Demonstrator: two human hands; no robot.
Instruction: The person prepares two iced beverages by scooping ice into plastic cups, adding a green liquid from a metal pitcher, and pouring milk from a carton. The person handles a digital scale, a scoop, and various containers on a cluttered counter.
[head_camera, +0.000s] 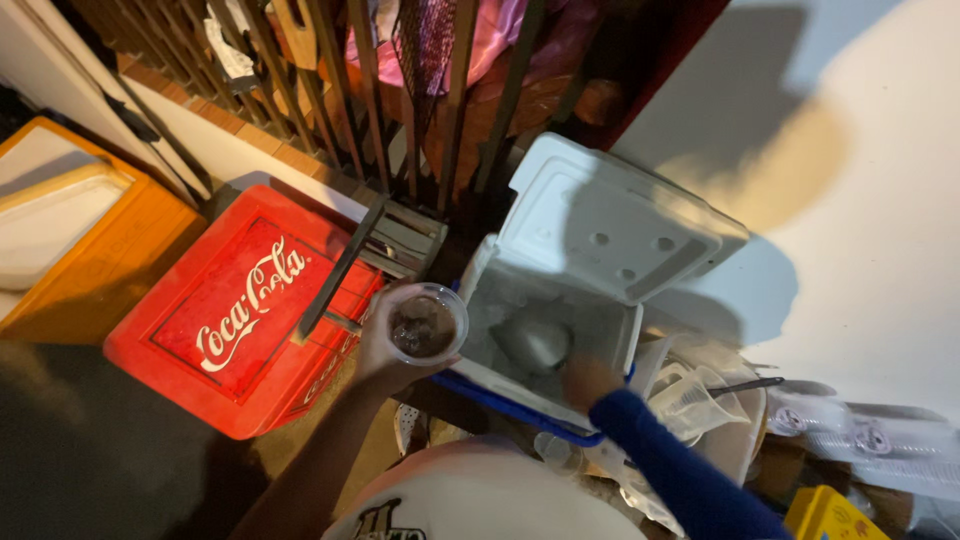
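Dim floor by dark railings (400, 90); red crate (240, 310) and orange box (90, 240) stand at its left edge. Left hand (385, 345): fingers wrapped round a clear plastic cup (428, 322) with dark contents, held beside the white cooler (560, 300), lid up. Right hand (588, 378), blue sleeve: reaching inside the cooler; blurred, grip cannot be told.

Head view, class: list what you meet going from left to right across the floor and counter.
Orange cooler → red cooler → left hand holding clear plastic cup → open white cooler → clear measuring jug → yellow box.
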